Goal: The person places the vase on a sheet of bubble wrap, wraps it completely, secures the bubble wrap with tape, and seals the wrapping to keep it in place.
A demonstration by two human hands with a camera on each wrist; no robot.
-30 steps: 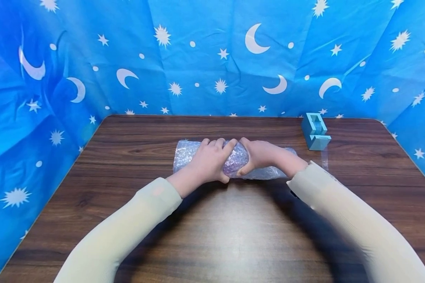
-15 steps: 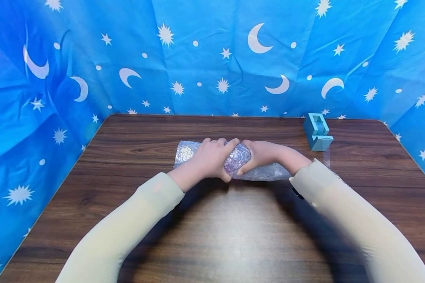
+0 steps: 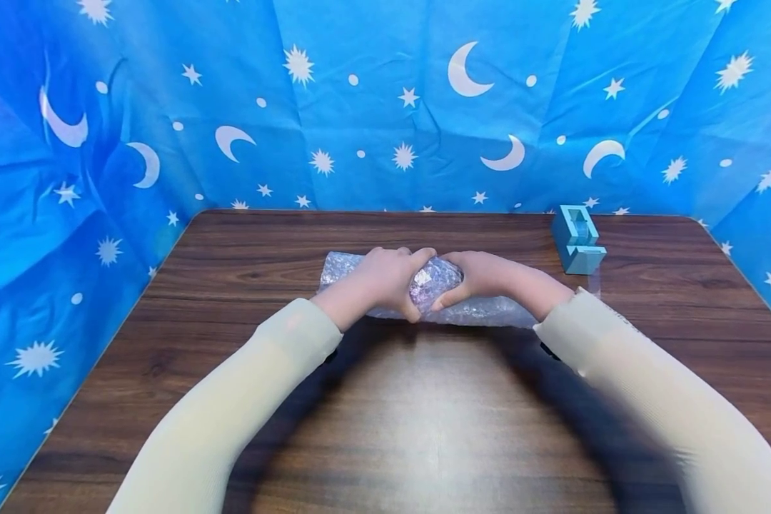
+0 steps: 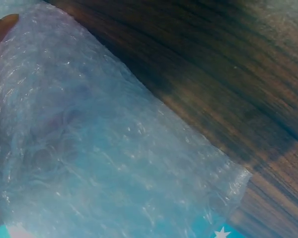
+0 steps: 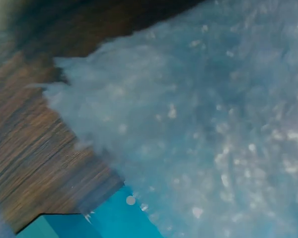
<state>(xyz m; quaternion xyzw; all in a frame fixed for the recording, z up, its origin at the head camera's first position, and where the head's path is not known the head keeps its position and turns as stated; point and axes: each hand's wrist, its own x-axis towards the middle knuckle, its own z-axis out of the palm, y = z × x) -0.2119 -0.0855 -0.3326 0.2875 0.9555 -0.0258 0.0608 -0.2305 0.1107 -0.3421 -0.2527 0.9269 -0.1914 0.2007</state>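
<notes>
A bundle of clear bubble wrap (image 3: 435, 280) lies across the far middle of the table, with a faint pinkish-purple tint inside; what it wraps cannot be made out. My left hand (image 3: 385, 277) grips the bundle from the left, thumb on the near side and fingers over the far side. From the right, my right hand (image 3: 482, 275) holds it likewise, close to the left thumb. Loose ends of wrap stick out past both hands. The left wrist view has the bubble wrap (image 4: 99, 124) filling most of it, with a fingertip (image 4: 7, 25) at the corner. Ragged-edged bubble wrap (image 5: 179, 109) fills the right wrist view.
A teal tape dispenser (image 3: 577, 241) stands at the back right of the wooden table (image 3: 424, 414), a strip of clear tape (image 3: 594, 282) beside it. Behind the table hangs a blue cloth (image 3: 385, 107) with moons and stars.
Both hands keep their grip on the bubble wrap. Hands and bundle have shifted slightly to the right and a little farther away; the head view has also moved a little.
</notes>
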